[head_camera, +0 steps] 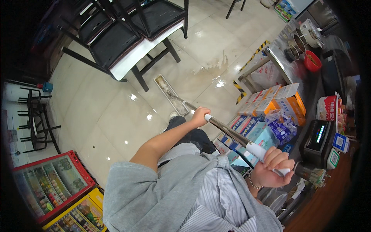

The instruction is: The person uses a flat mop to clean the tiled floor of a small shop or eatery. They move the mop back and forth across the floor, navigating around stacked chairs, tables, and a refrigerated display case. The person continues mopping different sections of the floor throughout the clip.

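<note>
A flat mop with a long rectangular head (171, 94) rests on the wet tiled floor (116, 116). Its pad looks whitish with brown dirt. From the head a metal pole (229, 129) with white plastic fittings slants up toward my right side. My left hand (200, 117) is wrapped around the pole at its middle, close to a white collar. My right hand (272, 168), with a beaded bracelet on the wrist, grips the white end handle (256, 150). Beyond the mop head, a brownish puddle (216, 68) spreads over the tiles. A shoe tip (173, 114) shows beside the head.
Black chairs (116, 43) sit upturned on a white table (145, 49), its legs near the mop head. Cartons (261, 101) and a metal counter (278, 63) with a red bowl (312, 61) stand right. Glass-front coolers (55, 185) are at lower left.
</note>
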`<state>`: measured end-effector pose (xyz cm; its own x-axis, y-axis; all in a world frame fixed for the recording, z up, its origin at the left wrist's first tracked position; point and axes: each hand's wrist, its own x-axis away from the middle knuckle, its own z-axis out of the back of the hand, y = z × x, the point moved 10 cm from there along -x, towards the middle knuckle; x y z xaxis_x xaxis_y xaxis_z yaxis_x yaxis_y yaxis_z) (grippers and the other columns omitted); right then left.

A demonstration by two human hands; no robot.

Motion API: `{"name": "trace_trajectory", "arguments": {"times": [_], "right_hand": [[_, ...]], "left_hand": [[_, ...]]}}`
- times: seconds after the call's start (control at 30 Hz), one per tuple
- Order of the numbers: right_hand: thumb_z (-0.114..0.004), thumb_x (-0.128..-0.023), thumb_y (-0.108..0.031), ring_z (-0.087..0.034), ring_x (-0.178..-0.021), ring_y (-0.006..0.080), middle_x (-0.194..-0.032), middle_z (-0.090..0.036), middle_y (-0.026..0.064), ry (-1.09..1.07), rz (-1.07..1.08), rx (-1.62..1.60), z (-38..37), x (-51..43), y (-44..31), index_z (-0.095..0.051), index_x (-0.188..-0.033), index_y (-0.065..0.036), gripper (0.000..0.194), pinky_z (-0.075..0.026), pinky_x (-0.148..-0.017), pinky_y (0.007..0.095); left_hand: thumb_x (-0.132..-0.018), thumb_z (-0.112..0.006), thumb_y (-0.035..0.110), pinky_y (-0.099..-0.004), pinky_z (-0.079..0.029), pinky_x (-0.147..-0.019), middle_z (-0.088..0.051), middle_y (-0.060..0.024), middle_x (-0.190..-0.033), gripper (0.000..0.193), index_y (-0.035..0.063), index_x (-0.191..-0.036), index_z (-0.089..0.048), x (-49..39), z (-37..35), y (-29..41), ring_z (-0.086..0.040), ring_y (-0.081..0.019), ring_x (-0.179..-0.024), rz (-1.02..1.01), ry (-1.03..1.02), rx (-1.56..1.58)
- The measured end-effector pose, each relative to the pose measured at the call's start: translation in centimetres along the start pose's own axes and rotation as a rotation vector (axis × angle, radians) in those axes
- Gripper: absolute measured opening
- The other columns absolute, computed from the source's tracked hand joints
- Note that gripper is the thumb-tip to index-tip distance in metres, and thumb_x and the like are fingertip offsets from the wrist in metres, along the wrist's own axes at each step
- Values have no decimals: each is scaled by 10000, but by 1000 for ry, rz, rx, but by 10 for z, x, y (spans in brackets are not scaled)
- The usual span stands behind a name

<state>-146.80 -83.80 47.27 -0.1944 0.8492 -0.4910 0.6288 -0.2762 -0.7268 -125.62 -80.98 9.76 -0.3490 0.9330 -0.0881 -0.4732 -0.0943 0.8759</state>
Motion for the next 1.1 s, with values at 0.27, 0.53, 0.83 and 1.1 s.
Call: {"name": "trace_trajectory", "arguments": {"times": [0.27, 0.53, 0.83, 1.1], "right_hand": [[-526, -921, -345, -547, -456, 196, -570, -567, 60, -500, 169, 34, -80, -21, 3, -513, -673, -46, 388, -449, -447, 297], [-559, -875, -325, -515, -457, 218, -605, -557, 76, -611, 138, 65, -98, -72, 70, -523, -634, -25, 387, -433, -443, 311], [-569, -792, -242, -497, -455, 241, -577, -515, 76, -714, 49, 96, -132, -166, 164, -529, -595, -1, 314, -383, -427, 329], [-582, -839, -237, -477, -396, 187, -524, -510, 72, -914, 53, -130, -177, -237, 151, -540, -566, -6, 359, -366, -382, 283]], "left_hand": [[-715, -766, 210, -372, -375, -666, -506, -86, -639, 357, 70, -631, -449, -60, 14, 21, -459, -285, -656, -80, 101, 171], [-719, -773, 169, -356, -385, -660, -499, -53, -639, 324, 83, -632, -474, -170, 4, -8, -454, -241, -679, -202, -86, 208], [-687, -783, 161, -383, -405, -668, -542, -91, -679, 311, 64, -652, -489, -307, 31, -38, -501, -311, -686, -208, -52, 141], [-708, -747, 110, -391, -394, -648, -502, -96, -667, 287, 60, -648, -470, -296, 46, -5, -478, -311, -710, -26, 117, 226]]}}
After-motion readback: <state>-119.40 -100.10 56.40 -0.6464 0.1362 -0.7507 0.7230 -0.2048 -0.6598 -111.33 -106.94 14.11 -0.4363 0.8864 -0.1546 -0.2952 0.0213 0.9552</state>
